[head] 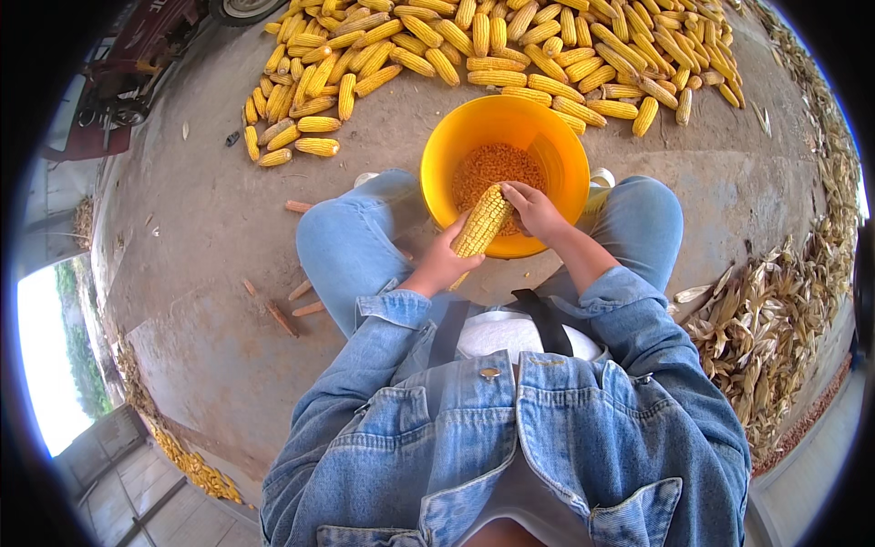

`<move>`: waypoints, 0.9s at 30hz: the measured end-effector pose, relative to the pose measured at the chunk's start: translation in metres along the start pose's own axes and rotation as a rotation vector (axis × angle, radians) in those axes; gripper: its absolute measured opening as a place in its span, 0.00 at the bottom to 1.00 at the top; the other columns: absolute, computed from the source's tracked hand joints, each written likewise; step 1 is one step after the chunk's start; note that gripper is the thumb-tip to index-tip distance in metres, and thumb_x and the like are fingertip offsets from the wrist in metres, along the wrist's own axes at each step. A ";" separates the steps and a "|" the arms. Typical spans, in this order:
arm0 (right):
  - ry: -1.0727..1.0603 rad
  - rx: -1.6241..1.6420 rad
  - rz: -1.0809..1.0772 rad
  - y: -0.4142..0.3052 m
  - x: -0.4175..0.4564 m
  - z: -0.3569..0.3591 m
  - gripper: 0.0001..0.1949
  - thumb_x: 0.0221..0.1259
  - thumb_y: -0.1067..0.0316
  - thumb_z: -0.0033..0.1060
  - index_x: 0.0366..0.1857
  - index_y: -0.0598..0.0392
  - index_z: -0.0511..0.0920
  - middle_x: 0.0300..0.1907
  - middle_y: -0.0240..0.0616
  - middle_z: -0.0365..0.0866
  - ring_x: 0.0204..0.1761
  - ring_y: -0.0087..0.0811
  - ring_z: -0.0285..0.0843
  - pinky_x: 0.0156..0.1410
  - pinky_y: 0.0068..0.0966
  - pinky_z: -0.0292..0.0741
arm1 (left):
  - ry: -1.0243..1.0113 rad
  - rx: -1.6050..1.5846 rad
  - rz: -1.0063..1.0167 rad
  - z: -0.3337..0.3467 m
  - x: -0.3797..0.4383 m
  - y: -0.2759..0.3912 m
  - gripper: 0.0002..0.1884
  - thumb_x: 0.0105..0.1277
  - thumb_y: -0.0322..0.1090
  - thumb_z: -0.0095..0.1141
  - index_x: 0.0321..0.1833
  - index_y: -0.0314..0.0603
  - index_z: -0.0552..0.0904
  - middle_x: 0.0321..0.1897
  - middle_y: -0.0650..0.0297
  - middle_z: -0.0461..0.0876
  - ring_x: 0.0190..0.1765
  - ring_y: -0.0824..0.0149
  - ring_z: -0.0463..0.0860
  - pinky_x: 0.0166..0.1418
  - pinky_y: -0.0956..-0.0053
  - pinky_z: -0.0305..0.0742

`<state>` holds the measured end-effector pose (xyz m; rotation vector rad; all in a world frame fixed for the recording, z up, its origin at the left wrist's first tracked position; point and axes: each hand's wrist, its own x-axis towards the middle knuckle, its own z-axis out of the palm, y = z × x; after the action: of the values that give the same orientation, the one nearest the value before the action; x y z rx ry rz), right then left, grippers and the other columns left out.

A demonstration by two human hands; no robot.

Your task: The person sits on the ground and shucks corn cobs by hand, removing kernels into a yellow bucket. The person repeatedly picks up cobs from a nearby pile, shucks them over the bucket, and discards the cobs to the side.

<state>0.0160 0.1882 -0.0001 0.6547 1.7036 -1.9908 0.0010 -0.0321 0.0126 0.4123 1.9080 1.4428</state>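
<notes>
A dried ear of yellow corn (pixel 482 222) is tilted over the near rim of a yellow plastic bucket (pixel 437 164). Around its lower part, my left hand (pixel 443 258) is closed. My right hand (pixel 534 210) has its fingers on the ear's upper end, at the right side; whether it grips or only presses there is hard to see. Loose orange corn kernels (pixel 495 167) cover the bottom of the bucket, which stands between my bent legs. Most of the ear still carries its kernels in rows; its underside is hidden.
Beyond the bucket lies a large heap of corn ears (pixel 492 41). Bare cobs (pixel 277 311) lie on the concrete floor (pixel 219 205) at left. Dry husks (pixel 752 335) are piled along the right. A dark red vehicle (pixel 130 68) stands at the upper left.
</notes>
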 end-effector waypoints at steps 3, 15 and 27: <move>-0.041 0.084 0.041 0.004 0.004 -0.005 0.22 0.76 0.44 0.44 0.60 0.47 0.76 0.19 0.24 0.61 0.17 0.19 0.56 0.22 0.22 0.57 | -0.001 -0.013 -0.004 0.000 0.001 -0.001 0.44 0.58 0.29 0.67 0.76 0.32 0.59 0.66 0.54 0.72 0.66 0.66 0.73 0.70 0.72 0.67; 0.035 -0.139 -0.093 0.006 0.006 -0.002 0.27 0.75 0.48 0.49 0.64 0.61 0.72 0.52 0.46 0.81 0.58 0.32 0.76 0.65 0.27 0.70 | 0.028 0.100 0.064 0.002 0.000 0.005 0.43 0.57 0.28 0.67 0.75 0.33 0.61 0.66 0.53 0.73 0.66 0.66 0.74 0.70 0.72 0.67; 0.001 -0.167 -0.139 0.000 0.000 0.000 0.22 0.74 0.50 0.51 0.57 0.59 0.75 0.43 0.43 0.83 0.47 0.34 0.80 0.56 0.31 0.74 | 0.059 0.147 0.066 0.000 -0.001 0.003 0.43 0.57 0.28 0.67 0.75 0.32 0.61 0.65 0.53 0.75 0.65 0.67 0.75 0.69 0.72 0.69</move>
<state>0.0160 0.1878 0.0005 0.4918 1.9386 -1.9107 0.0013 -0.0319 0.0154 0.5112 2.0736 1.3750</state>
